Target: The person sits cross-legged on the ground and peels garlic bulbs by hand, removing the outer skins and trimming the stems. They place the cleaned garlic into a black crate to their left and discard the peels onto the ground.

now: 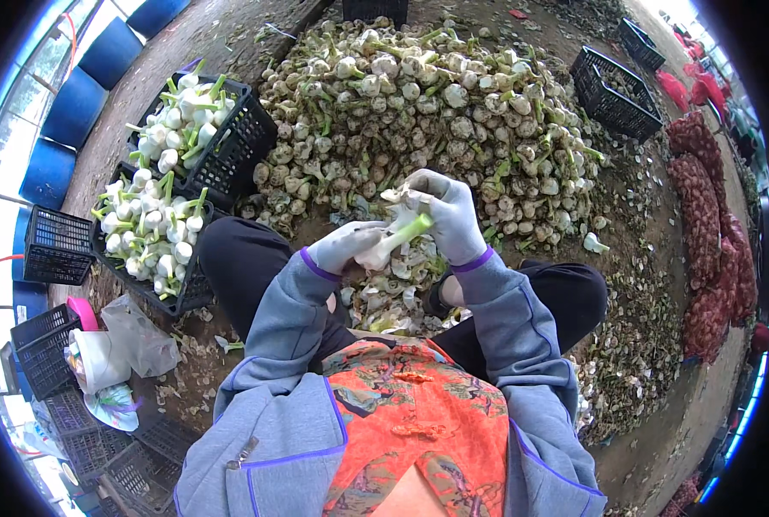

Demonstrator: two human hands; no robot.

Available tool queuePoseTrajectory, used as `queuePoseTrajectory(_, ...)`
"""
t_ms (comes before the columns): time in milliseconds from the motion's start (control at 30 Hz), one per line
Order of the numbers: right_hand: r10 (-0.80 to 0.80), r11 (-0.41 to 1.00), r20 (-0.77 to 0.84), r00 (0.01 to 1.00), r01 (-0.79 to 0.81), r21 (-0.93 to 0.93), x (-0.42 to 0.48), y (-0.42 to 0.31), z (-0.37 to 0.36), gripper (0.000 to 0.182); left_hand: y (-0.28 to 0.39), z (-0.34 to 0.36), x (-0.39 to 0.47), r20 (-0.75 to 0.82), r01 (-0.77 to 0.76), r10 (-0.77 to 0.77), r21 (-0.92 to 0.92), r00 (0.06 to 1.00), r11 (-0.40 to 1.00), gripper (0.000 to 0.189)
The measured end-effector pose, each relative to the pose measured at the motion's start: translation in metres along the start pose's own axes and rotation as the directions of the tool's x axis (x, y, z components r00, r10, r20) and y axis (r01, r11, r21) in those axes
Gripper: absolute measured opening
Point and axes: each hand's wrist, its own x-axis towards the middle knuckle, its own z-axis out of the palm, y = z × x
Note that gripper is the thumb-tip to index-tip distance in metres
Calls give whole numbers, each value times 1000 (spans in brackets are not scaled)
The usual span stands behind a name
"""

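My left hand (pixel 347 244), in a pale grey glove, holds a garlic bulb (pixel 375 256) whose cut green stem slants up to the right. Above the stem, my right hand (pixel 445 210), also gloved, has its thumb and fingers pinched on loose, papery garlic skin (pixel 398 201). The bulb looks white and mostly bare. Below both hands, a litter of peeled garlic skins (pixel 389 291) covers the ground between my legs. A large heap of unpeeled, soil-marked garlic (pixel 423 116) rises just beyond my hands.
At the left, two black plastic crates (pixel 245 139) hold cleaned white garlic (pixel 148 223). More black crates (pixel 617 97) stand at the far right, near red mesh sacks (pixel 704 226) filled with bulbs. A white bucket (pixel 103 362) and a clear plastic bag (pixel 140 336) sit at lower left.
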Motion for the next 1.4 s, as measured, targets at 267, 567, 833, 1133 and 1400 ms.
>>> queuePoseTrajectory(267,-69,983,122,990,47,176,2,-10,-32,57,-2,-10,-3,-110,-178,175,-21,978,984,91)
queuePoseTrajectory(567,2,934,-108,994,-40,-355,-4,18,2,14,-7,21,18,-325,-368,309,-137,894,920,73)
queuePoseTrajectory(833,44,999,-282,958,-51,-18,-2,28,4,13,-12,13,23,-489,-430,430,120,759,895,46)
queuePoseTrajectory(1133,14,988,-492,871,-86,-125,20,30,-58,22,1,10,0,-254,-510,478,-73,841,857,61)
queuePoseTrajectory(1400,130,991,51,990,-128,-41,-6,12,1,40,-5,3,6,-269,-546,631,329,728,770,68)
